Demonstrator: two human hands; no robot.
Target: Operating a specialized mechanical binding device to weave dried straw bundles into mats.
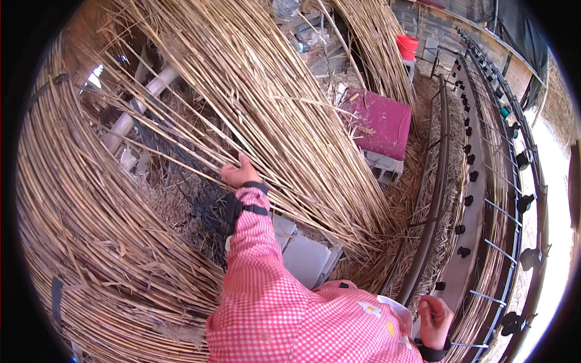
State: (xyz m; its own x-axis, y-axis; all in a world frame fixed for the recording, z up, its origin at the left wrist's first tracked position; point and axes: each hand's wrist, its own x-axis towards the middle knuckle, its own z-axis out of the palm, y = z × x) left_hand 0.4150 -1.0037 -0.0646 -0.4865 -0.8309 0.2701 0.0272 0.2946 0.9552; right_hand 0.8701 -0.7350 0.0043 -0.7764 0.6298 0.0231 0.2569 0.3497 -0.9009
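Note:
My left hand (240, 172), at the end of a pink checked sleeve, is closed around a few thin reed stalks (181, 134) at the near edge of a large pile. The thumb points up; the stalks run from upper left toward lower right. That pile of long, straw-coloured reeds (284, 115) slants across the middle. Low on the right, close to my body, my right hand (434, 320) is raised with its fingers curled in toward the thumb. Nothing shows in it. It is nearest to a long rack (475, 242) with black knobs, holding a row of reeds.
A second reed heap (91, 199) fills the left side. Grey blocks (305, 251) lie below the middle pile. Beyond it are a dark-red padded seat (381, 124) and a red bucket (407, 47). A dark curved rail (437, 199) runs along the right. Loose straw covers the ground.

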